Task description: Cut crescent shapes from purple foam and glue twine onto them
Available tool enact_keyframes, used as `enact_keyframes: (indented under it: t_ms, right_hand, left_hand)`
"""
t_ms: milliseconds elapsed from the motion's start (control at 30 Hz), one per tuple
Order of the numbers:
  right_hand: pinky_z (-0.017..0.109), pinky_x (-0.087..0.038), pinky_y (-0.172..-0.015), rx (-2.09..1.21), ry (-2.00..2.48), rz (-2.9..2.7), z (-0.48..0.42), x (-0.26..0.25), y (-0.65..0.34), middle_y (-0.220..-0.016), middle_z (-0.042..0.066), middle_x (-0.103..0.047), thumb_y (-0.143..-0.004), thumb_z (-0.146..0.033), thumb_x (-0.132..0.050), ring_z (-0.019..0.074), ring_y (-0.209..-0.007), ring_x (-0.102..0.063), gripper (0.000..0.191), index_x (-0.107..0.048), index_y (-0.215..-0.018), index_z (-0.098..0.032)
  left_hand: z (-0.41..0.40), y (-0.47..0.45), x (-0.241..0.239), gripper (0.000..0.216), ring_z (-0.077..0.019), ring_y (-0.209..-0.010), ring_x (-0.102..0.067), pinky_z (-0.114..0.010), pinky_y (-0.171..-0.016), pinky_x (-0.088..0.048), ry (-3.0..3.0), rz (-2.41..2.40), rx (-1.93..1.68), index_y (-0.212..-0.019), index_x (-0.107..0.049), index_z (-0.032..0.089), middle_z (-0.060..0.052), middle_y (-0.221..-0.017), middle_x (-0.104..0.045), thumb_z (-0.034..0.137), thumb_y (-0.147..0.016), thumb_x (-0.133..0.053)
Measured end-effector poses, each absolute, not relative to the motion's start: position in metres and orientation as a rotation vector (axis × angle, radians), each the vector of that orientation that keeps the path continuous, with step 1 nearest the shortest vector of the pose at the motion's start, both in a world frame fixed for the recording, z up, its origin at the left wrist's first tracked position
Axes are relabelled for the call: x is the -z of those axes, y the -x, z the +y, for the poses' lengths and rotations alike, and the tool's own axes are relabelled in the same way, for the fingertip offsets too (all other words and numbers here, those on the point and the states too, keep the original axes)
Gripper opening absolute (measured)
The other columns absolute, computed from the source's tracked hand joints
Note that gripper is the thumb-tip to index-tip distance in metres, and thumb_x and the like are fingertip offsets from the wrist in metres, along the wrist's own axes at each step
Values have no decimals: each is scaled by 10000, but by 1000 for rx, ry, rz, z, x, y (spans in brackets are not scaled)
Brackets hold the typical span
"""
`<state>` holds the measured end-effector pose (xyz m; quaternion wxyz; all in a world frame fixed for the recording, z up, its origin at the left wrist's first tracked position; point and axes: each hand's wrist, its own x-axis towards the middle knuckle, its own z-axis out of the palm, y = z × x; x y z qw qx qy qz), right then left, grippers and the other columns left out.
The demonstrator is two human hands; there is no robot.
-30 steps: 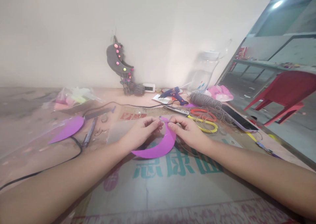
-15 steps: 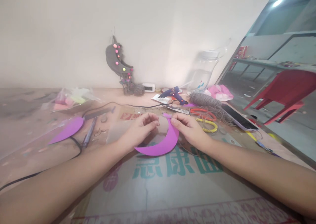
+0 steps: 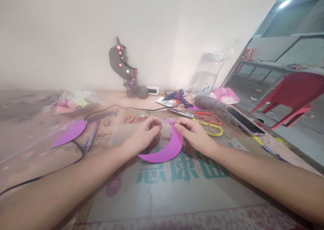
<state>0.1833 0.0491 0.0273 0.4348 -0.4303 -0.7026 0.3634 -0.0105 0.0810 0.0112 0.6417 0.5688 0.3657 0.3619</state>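
Note:
A purple crescent-shaped cutout (image 3: pixel 170 149) is pinched near its upper end by my right hand (image 3: pixel 190 130), its tail curving down and left above the printed sheet. At the crescent's top a short bit of grey yarn (image 3: pixel 169 121) shows, partly hidden by my fingers. My left hand (image 3: pixel 149 132) is closed just left of it, thumb against curled fingertips; whatever it pinches is too small to make out. A gap separates the left fingertips from the crescent's upper part.
Behind my hands lie a blue glue gun (image 3: pixel 178 97), scissors (image 3: pixel 186 112), yellow-handled scissors (image 3: pixel 212 128), a grey yarn roll (image 3: pixel 210 103) and a phone (image 3: pixel 245 121). A purple cutout (image 3: pixel 69 134), a pen (image 3: pixel 92 136) and a black cable (image 3: pixel 79 149) lie left. A decorated grey crescent (image 3: pixel 117 59) hangs on the wall.
The purple crescent has shifted slightly downward. The yarn at its top now spreads a little farther left as a small loop. Both hands remain in nearly the same place.

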Motion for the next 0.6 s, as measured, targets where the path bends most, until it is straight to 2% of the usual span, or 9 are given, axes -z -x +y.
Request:
enact_keyframes:
  t_ms: [200,367,533,600]
  right_hand:
    - [238,-364,-575,-883,1072,-1777,50,-26,-184,-668,-26,-447,-909,-490,-555,121,-625,-420,358,-508,-712,-195]
    - [242,-369,-589,-871,1070,-1795,51,-26,-185,-672,-22,-461,-920,-486,-538,123,-634,-430,362,-511,-713,-190]
    - [250,-378,-597,-842,1093,-1813,51,-26,-184,-664,-23,-467,-922,-464,-536,127,-631,-442,345,-517,-710,-192]
    - [251,-379,-593,-829,1110,-1815,50,-26,-184,-654,-23,-468,-920,-457,-537,129,-624,-446,338,-519,-708,-194]
  left_hand:
    - [79,12,-11,165,-75,-404,-350,-171,-392,-261,-1298,814,-864,-958,-435,251,108,-528,-420,263,-852,-560]
    - [80,12,-13,283,-79,-455,-409,-178,-413,-299,-1347,760,-854,-1012,-480,223,92,-573,-461,411,-855,-622]
    - [83,13,-9,328,-54,-457,-399,-188,-407,-306,-1407,798,-852,-985,-522,218,64,-707,-520,392,-789,-721]
    - [83,14,-8,335,-52,-440,-386,-189,-390,-289,-1421,819,-819,-972,-533,214,63,-694,-507,422,-792,-725]
